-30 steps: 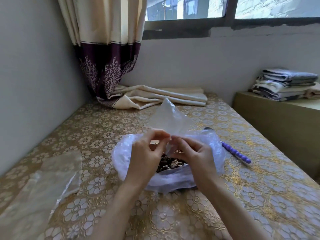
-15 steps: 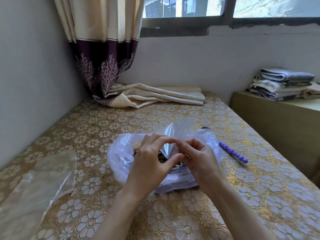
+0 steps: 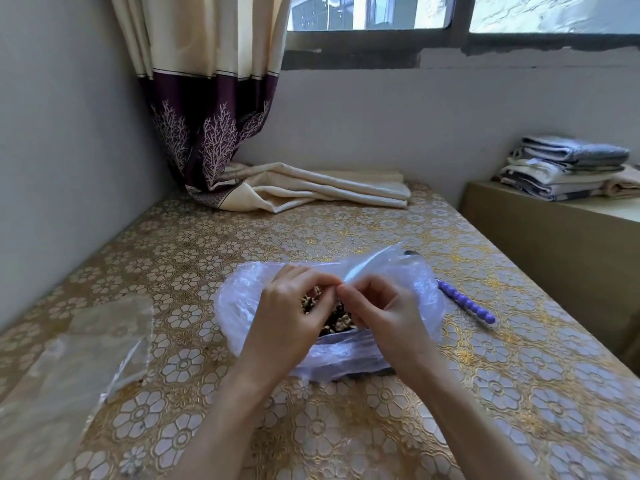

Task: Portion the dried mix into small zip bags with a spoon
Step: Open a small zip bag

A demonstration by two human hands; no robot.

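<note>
Gold floral-patterned oilcloth (image 3: pixel 485 393) covers the table, which is set into a corner between grey walls, below a window. At the far edge a cream and purple curtain (image 3: pixel 207 133) is draped down onto the cloth. To the right, folded grey and white linens (image 3: pixel 568 168) are stacked on a low tan cabinet (image 3: pixel 554 237).

A large crinkled translucent plastic bag (image 3: pixel 242 306) lies mid-table, opened at the top, with the brown and tan dried mix (image 3: pixel 337 318) seen inside it. Above that opening a small clear zip bag (image 3: pixel 370 266) is held up, its body slanting away to the upper right. Its near edge is pinched between thumb and fingertips of the left hand (image 3: pixel 291 317) and of the right hand (image 3: pixel 384 313). The fingers of both hands are curled, and the two pinches meet almost tip to tip. Whether the mouth of the small bag is parted cannot be told.

A spoon with a purple beaded handle (image 3: pixel 465 301) lies on the cloth just right of the large bag, its bowl hidden behind the plastic. Near the left edge, a stack of flat clear plastic bags (image 3: pixel 86 351) rests on the cloth, well apart from the hands.
</note>
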